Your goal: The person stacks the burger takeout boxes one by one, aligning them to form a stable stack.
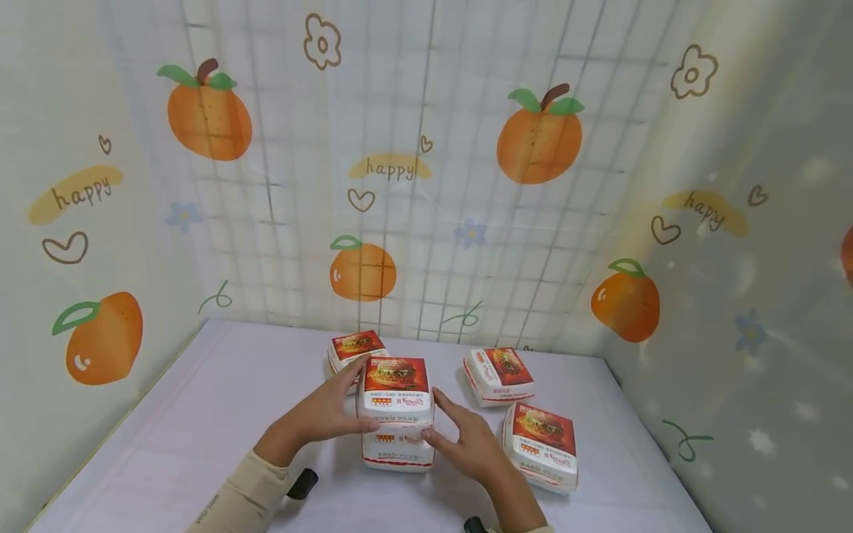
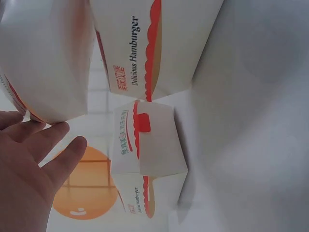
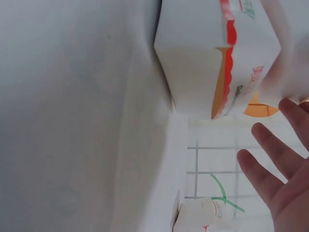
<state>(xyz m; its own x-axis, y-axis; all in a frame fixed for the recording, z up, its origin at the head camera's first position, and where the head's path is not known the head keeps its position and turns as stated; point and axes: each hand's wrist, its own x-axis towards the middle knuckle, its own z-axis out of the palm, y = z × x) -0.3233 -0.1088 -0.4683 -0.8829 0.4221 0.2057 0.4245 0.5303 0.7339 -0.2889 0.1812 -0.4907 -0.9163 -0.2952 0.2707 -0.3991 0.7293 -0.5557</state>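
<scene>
A white hamburger box (image 1: 395,403) with a red burger picture on its lid is held between both hands, over a second hamburger box (image 1: 398,451) that stands on the table. My left hand (image 1: 326,411) grips its left side, fingers toward the back corner and thumb at the front. At the opposite side my right hand (image 1: 466,437) holds it, thumb near the lower front corner. In the left wrist view a gap shows between the raised box (image 2: 48,58) and the lower box (image 2: 140,43). Fingertips of the right hand (image 3: 285,164) spread beside the boxes in the right wrist view.
Behind the left hand sits another hamburger box (image 1: 356,344). Two more stand to the right, one farther back (image 1: 500,377) and a nearer box (image 1: 541,448). A white cloth covers the table (image 1: 220,392). A curtain with printed oranges (image 1: 363,272) hangs behind and along both sides.
</scene>
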